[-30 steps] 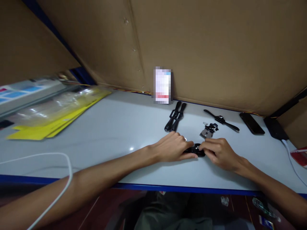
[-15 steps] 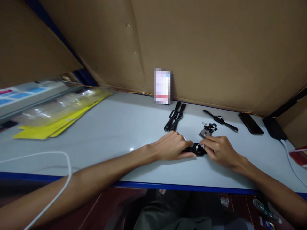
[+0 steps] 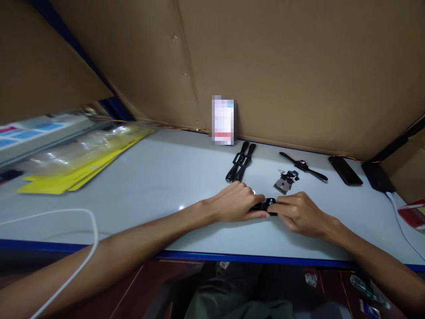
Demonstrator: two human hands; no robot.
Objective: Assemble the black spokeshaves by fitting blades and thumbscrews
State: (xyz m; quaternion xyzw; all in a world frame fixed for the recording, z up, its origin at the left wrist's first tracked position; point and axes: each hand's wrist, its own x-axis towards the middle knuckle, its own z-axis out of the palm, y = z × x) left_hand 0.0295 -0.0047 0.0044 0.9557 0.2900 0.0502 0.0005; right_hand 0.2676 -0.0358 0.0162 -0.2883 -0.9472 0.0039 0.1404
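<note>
Head view: I see left hand [image 3: 237, 204] and right hand [image 3: 300, 213] both pinching one small black part [image 3: 268, 206] on the table [image 3: 159, 177]; a slipped grip could flick it off the edge.

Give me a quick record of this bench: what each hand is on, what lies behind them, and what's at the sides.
left hand: fingers on the left end of a small black part
right hand: fingers on the part's right end
surface: white table, the part lying on it
behind hands: pair of black straps, metal clip piece, watch
far right: dark phone, white cable
left: yellow packaging
backdrop: cardboard wall
</note>
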